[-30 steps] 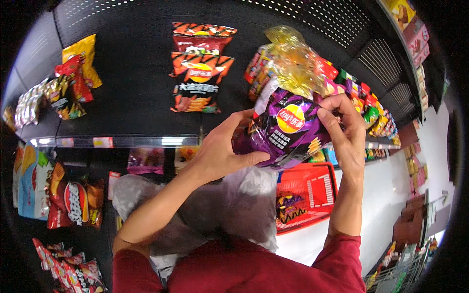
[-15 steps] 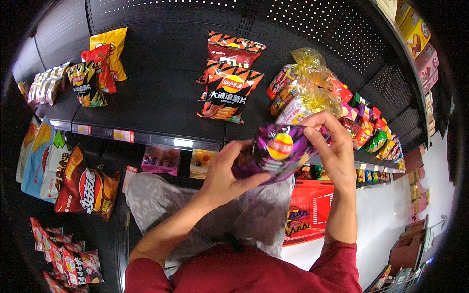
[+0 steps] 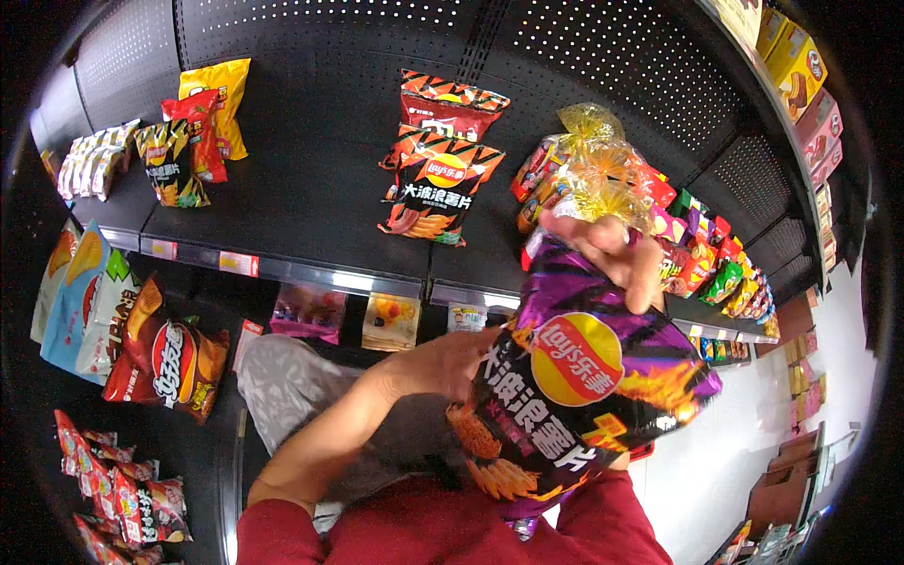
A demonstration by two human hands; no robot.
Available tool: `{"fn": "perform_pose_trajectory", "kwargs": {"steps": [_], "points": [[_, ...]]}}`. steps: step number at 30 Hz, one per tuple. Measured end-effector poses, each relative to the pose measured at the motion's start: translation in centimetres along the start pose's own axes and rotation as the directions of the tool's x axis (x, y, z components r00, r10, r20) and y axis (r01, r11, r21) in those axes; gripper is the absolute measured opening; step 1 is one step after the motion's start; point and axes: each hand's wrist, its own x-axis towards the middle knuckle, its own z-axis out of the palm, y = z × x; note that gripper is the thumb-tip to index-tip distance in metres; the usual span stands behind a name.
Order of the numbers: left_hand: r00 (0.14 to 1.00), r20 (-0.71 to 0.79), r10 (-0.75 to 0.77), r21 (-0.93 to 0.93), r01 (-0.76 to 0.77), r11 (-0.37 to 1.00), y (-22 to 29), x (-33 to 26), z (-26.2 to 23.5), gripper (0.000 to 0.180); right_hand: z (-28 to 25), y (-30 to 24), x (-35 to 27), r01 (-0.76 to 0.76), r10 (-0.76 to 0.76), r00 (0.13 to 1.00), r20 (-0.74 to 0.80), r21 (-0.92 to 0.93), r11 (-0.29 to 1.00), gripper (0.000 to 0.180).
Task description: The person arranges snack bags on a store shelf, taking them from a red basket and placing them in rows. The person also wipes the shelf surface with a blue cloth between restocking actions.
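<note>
A purple and black chip bag [image 3: 574, 367] hangs large and close, its printed front facing up and tilted. My right hand [image 3: 612, 254] grips the bag's top edge, fingers curled over it. Beside the bag's left edge is my left hand [image 3: 438, 363], blurred, with its fingertips partly hidden by the bag; whether it still touches it I cannot tell. Beyond the bag, on the black shelf [image 3: 301, 202], stand an orange and black chip bag [image 3: 438, 193] and a dark red bag [image 3: 452, 104] behind it.
Cellophane-wrapped snack bundles [image 3: 598, 174] and a row of small colourful bags [image 3: 716, 259] fill the shelf's right. Yellow, red and black bags [image 3: 198, 132] stand left. Larger chip bags [image 3: 169, 358] sit lower left. The shelf's front edge [image 3: 330, 278] crosses ahead of my knees.
The purple bag has come nearer and turned, its front now broad in view. My right hand has shifted onto its top edge. The left hand no longer plainly grips its side.
</note>
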Motion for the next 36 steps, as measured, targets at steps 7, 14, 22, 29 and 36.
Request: {"fn": "perform_pose_trajectory", "kwargs": {"steps": [7,14,22,29,36], "points": [[0.977,-0.149,-0.153,-0.245,0.114,0.963,2.9,-2.9,3.2,0.094,-2.5,3.4,-0.6,-0.180,0.179,0.983,0.027,0.069,0.981,0.021],[0.814,-0.580,-0.027,0.007,0.038,0.999,3.6,-8.0,-0.4,0.071,-3.5,4.4,-4.0,-0.581,0.497,0.784,-0.372,-0.156,0.799,0.081],[0.551,-0.770,0.320,0.491,0.193,0.849,10.3,-10.5,-6.7,0.073,-2.3,10.6,-2.2,-0.626,0.619,0.766,-0.174,-0.416,0.659,0.101],[0.528,-0.735,0.425,0.624,0.283,0.728,13.3,-11.5,-11.9,0.078,-2.7,20.9,1.2,-0.615,0.607,0.776,-0.170,-0.413,0.672,0.083],[0.432,-0.769,0.472,0.631,0.393,0.669,13.6,-13.1,-18.5,0.068,-4.4,30.5,2.3,-0.539,0.490,0.842,-0.225,-0.382,0.751,0.073]]}}
